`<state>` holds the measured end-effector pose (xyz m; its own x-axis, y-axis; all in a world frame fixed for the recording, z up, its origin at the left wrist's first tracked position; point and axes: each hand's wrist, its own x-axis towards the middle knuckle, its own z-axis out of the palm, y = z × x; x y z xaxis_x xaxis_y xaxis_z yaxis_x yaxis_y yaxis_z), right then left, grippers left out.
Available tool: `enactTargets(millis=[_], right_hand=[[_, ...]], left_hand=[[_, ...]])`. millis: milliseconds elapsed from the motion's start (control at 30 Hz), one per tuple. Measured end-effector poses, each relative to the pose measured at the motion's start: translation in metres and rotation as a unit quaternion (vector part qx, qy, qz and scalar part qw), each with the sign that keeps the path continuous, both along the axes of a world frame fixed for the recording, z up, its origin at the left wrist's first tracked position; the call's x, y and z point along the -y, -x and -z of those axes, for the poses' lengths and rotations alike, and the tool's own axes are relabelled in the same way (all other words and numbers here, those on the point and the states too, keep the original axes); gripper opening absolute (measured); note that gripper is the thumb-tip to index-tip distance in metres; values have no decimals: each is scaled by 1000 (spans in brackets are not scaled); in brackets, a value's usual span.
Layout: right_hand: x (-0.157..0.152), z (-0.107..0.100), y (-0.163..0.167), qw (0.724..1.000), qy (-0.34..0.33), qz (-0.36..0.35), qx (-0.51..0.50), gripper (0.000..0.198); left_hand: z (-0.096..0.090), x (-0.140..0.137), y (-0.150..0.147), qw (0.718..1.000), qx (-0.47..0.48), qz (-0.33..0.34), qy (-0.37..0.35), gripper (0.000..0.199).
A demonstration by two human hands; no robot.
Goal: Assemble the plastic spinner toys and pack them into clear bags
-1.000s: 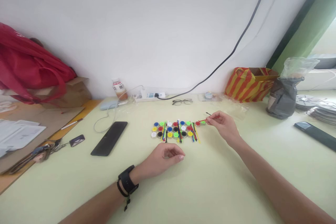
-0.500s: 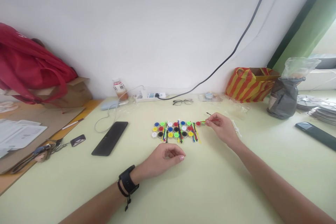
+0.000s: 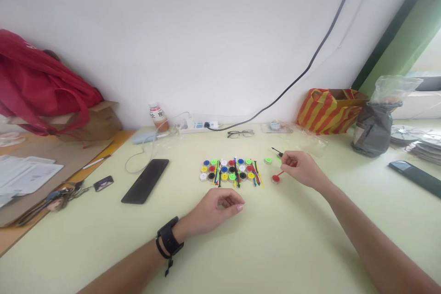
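My left hand (image 3: 215,210) rests on the table below a group of coloured discs, its fingers loosely curled around a hollow with nothing visible inside. It wears a black watch (image 3: 169,235). Farther right, my right hand (image 3: 301,167) pinches a thin red stick (image 3: 280,173) whose visible end meets a red disc (image 3: 275,178) on the table. Whether the two are joined I cannot tell. A green disc (image 3: 268,161) lies to the left of this hand. Behind its fingers, a black arrow-tipped stick (image 3: 276,150) is partly hidden. Between the discs lie bundles of coloured sticks (image 3: 236,172).
A black phone-like slab (image 3: 145,181) lies left of the discs. Behind them are eyeglasses (image 3: 240,133) and a power strip (image 3: 198,127). A bottle (image 3: 158,117), a striped bag (image 3: 327,110) and a grey bag (image 3: 372,128) stand at the back. Keys (image 3: 58,197) lie far left.
My right hand has moved right and slightly toward me with the red stick. The red disc has left the end of the upper row and now lies lower right. My left hand stays in place.
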<state>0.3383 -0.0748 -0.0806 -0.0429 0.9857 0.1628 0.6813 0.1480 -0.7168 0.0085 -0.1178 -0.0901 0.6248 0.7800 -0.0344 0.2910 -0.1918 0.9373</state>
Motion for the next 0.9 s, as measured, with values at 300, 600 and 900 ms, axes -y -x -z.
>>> enactTargets(millis=[300, 600, 900], right_hand=[[30, -9, 47, 950, 119, -283, -57, 13], [44, -21, 60, 946, 114, -284, -109, 17], [47, -26, 65, 956, 66, -240, -152, 33]], left_hand=[[1, 10, -3, 989, -66, 4, -135, 43], [-2, 11, -5, 989, -65, 10, -134, 9], [1, 7, -6, 997, 23, -25, -72, 14]])
